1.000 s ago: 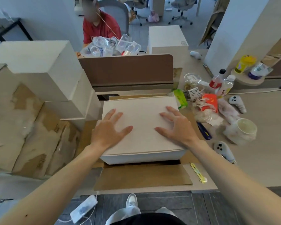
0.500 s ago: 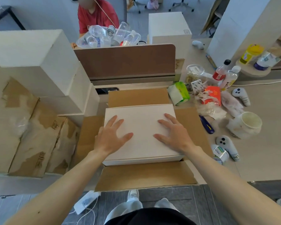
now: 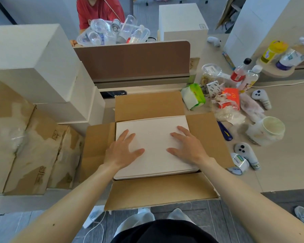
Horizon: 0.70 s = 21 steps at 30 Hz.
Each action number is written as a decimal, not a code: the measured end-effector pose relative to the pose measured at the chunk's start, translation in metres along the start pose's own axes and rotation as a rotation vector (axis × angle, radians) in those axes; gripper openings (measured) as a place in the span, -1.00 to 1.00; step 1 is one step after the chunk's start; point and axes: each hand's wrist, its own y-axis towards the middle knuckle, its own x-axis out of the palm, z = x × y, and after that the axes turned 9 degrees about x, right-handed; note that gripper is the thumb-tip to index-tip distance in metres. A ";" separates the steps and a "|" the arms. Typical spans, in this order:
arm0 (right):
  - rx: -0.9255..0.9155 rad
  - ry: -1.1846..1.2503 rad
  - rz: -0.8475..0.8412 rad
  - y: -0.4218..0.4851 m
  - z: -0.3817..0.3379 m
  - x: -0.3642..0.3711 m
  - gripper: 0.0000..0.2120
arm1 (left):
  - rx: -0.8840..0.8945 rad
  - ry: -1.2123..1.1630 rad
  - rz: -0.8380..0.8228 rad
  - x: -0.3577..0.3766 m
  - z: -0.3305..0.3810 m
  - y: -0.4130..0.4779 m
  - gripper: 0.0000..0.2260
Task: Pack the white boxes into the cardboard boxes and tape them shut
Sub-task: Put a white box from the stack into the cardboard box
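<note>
The flat white rectangular box [image 3: 153,144] lies in the open brown cardboard box [image 3: 161,190], under the left hand [image 3: 121,151] and right hand [image 3: 188,148], both pressing flat with fingers spread

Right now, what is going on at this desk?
A person is packing. The left hand and the right hand lie flat on a white box that sits inside an open cardboard box. Its four flaps are folded outward, with no tape on them yet. A tape roll lies on the desk to the right; more white boxes are stacked at the left.
</note>
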 end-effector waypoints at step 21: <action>0.412 -0.063 0.241 0.001 0.054 -0.037 -0.36 | -0.219 -0.036 0.212 -0.029 -0.072 0.001 -0.32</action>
